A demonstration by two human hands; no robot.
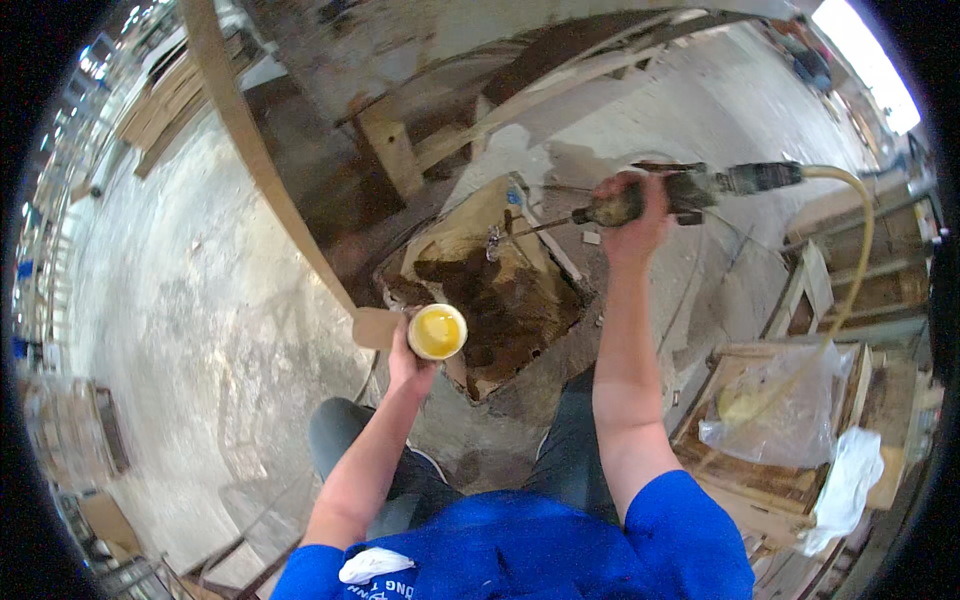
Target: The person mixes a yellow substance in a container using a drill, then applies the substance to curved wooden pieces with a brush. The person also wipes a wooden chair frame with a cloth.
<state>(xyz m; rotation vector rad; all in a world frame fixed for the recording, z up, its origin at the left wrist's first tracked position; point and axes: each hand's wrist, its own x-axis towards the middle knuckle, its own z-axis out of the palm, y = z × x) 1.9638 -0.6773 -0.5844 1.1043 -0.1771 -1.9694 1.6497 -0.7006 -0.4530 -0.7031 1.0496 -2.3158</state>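
Note:
My left hand (pixel 405 368) is wrapped round a small pale tub (pixel 438 357), its open top facing up and yellow liquid (pixel 441 330) inside. Out to the right, my right hand (pixel 640 225) grips an air drill (pixel 690 192) by its body. From the drill's front a thin rod (pixel 540 229) points left and ends in a small mixing head (pixel 493 243), which is apart from the tub. Beneath both lies a stained brown sheet (pixel 455 232) on the floor. A flat brown piece (pixel 374 328) sits against my left fingers; whether they hold it I cannot tell.
A pale hose (pixel 868 215) curves from the drill down the right side. A long wooden strip (pixel 255 160) slants past my left hand. Ahead stands a large curved wooden frame (pixel 540 105). On the right, clear plastic sheeting (pixel 785 405) covers a wooden crate (pixel 700 450).

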